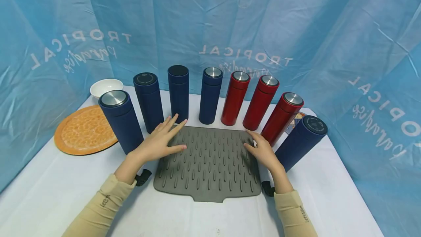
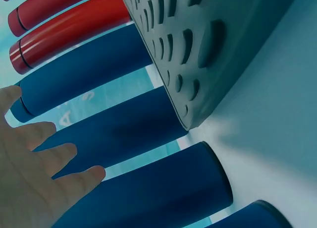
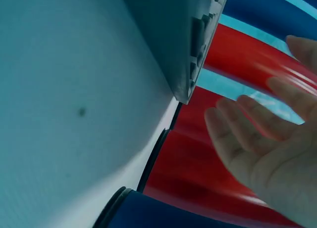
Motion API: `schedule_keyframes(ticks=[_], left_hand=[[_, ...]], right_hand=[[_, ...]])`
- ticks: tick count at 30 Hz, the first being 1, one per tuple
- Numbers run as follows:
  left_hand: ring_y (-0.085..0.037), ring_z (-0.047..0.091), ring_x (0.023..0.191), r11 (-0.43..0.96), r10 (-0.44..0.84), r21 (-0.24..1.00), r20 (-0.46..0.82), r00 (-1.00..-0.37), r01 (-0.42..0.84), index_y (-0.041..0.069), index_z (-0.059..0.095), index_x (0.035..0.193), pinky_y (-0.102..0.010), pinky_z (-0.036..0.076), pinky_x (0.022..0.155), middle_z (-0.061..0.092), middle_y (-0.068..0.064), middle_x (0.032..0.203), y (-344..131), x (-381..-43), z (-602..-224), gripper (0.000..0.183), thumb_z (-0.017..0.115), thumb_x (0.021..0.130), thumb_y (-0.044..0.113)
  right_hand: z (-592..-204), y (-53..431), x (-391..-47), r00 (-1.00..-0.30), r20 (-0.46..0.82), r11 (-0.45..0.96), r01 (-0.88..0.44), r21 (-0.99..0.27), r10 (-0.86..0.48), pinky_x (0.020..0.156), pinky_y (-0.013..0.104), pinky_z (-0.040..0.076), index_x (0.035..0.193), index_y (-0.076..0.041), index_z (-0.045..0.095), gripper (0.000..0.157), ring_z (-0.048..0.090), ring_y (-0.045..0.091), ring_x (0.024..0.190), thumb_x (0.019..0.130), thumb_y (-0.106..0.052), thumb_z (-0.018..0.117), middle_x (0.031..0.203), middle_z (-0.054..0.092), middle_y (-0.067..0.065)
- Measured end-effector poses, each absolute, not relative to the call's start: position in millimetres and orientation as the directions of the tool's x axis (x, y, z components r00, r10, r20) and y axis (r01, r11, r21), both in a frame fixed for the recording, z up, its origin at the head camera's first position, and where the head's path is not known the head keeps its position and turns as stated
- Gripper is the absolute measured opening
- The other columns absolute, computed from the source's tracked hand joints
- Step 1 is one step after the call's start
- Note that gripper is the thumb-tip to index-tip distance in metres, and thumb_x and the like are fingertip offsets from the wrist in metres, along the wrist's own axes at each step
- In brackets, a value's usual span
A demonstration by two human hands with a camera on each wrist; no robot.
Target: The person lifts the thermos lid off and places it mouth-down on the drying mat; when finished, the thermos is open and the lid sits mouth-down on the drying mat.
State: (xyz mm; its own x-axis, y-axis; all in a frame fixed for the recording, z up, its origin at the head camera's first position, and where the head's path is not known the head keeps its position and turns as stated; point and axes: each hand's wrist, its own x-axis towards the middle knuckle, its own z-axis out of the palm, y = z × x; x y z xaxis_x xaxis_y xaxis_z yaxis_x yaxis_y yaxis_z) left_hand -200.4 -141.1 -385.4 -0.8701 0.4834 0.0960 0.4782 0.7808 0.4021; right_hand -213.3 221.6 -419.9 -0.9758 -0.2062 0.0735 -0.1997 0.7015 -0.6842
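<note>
A dark grey ridged mat [image 1: 207, 167] lies in the middle of the white table. My left hand [image 1: 159, 142] is spread above its left edge, fingers straight and holding nothing; in the left wrist view the bare palm [image 2: 29, 173] shows. At the mat's right edge is my right hand [image 1: 264, 153], its fingers loosely bent, with an empty palm [image 3: 277, 153] in the right wrist view. Contact with the mat cannot be told. Closest to the left hand stands a navy vacuum flask [image 1: 122, 123]; a red flask [image 1: 279, 120] and another navy flask [image 1: 299, 143] are beside the right hand.
Several upright navy and red flasks, including a navy one [image 1: 210, 98] and a red one [image 1: 235, 100], form an arc behind the mat. An orange round placemat [image 1: 85, 131] and a white bowl [image 1: 106, 87] sit at left. Blue curtains [image 1: 184, 21] enclose the table.
</note>
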Motion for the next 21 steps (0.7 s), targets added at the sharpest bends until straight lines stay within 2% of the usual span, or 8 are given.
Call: schedule_keyframes(ticks=[3,6,15,18,21], left_hand=[[-0.034,0.0,0.141,0.771,0.474,0.433,0.101,-0.875,0.467,0.027,0.012,0.149,-0.058,0.01,0.108,0.0,-0.01,0.155,-140,-200,-386,0.082,0.054,0.085,0.057],[-0.034,0.005,0.141,0.758,0.463,0.46,0.12,-0.878,0.462,0.027,0.014,0.149,-0.061,0.015,0.106,0.003,-0.008,0.155,-140,-199,-387,0.082,0.057,0.085,0.053],[-0.034,0.03,0.134,0.71,0.423,0.463,0.322,-0.847,0.53,0.018,0.031,0.145,-0.055,0.025,0.105,0.032,-0.011,0.147,-140,-192,-384,0.069,0.062,0.087,0.038],[-0.033,0.036,0.13,0.689,0.405,0.439,0.426,-0.809,0.576,0.017,0.038,0.142,-0.055,0.03,0.103,0.041,-0.012,0.141,-140,-188,-379,0.065,0.064,0.085,0.035],[-0.033,0.044,0.123,0.65,0.38,0.381,0.585,-0.716,0.657,0.013,0.046,0.136,-0.053,0.035,0.099,0.051,-0.014,0.132,-141,-185,-372,0.057,0.06,0.088,0.04]], right_hand=[[-421,224,-213,-0.977,0.086,0.718,-0.203,-0.666,-0.196,0.093,0.055,0.041,0.137,-0.005,0.043,0.053,0.046,0.039,0.12,0.088,-0.015,0.061,0.136,0.044,0.02],[-424,227,-213,-0.979,0.08,0.725,-0.192,-0.661,-0.186,0.091,0.054,0.042,0.135,-0.004,0.045,0.052,0.048,0.041,0.117,0.087,-0.013,0.062,0.134,0.046,0.021],[-427,230,-212,-0.981,0.022,0.792,-0.169,-0.587,-0.193,0.084,0.05,0.048,0.13,0.0,0.05,0.051,0.054,0.038,0.106,0.083,-0.008,0.066,0.127,0.049,0.023],[-430,233,-213,-0.977,0.0,0.801,-0.173,-0.573,-0.211,0.08,0.047,0.047,0.129,0.0,0.051,0.051,0.054,0.032,0.099,0.081,-0.007,0.067,0.122,0.051,0.022],[-433,234,-214,-0.977,0.001,0.804,-0.175,-0.568,-0.212,0.075,0.043,0.045,0.128,0.0,0.052,0.051,0.052,0.026,0.09,0.08,-0.007,0.068,0.114,0.054,0.019]])
